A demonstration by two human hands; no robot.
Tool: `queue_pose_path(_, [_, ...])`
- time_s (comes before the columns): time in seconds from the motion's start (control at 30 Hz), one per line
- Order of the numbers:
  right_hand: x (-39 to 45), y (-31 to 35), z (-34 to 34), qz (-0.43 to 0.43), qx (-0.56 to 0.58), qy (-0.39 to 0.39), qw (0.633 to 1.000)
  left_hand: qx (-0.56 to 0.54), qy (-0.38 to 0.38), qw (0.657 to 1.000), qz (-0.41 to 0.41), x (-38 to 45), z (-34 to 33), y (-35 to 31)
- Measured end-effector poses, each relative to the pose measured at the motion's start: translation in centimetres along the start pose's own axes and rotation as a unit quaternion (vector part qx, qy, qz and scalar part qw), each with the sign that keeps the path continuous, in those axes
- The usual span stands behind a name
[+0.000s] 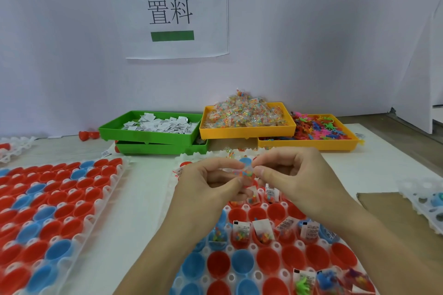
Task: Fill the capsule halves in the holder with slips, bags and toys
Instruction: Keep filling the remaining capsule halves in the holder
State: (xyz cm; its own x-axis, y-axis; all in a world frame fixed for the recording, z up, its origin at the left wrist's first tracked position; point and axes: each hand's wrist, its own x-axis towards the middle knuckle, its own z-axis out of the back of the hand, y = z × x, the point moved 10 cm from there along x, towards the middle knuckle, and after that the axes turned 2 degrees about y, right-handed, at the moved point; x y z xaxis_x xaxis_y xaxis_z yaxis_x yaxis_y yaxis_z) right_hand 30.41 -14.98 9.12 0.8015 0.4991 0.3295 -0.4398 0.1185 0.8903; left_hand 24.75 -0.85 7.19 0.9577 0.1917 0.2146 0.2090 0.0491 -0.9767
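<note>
Covering table [143,199], white sheet; pale wall [311,31], maybe partition, behind.

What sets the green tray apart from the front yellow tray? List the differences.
The green tray holds white paper slips; the front yellow tray holds colourful toy figures. The green tray sits stacked on a second green tray at the left; the front yellow tray sits low at the right, partly behind another yellow tray of bags. Both are shallow, rectangular plastic.
</note>
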Motion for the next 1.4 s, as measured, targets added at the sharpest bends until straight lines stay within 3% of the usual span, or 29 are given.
queue_pose_path(0.33, [0.1, 0.0, 0.4, -0.004, 0.012, 0.005, 1.0, 0.05, 0.05, 0.994, -0.086, -0.1, -0.8, -1.7])
queue_pose_path(0.77, [-0.3, 1.1, -0.3, 0.034, -0.004, 0.037, 0.999, 0.071, 0.035, 0.993, -0.084, 0.0, -0.3, -1.2])
queue_pose_path(1.1, [-0.3, 1.4, -0.7, 0.055, -0.035, 0.027, 0.997, 0.166, 0.036, 0.982, -0.085, 0.4, 0.3, -1.0])
queue_pose_path(1.4, [1.3, 3.8, -2.0, 0.053, -0.134, 0.081, 0.986, 0.063, 0.068, 0.995, -0.048, 0.9, 0.5, 0.3])
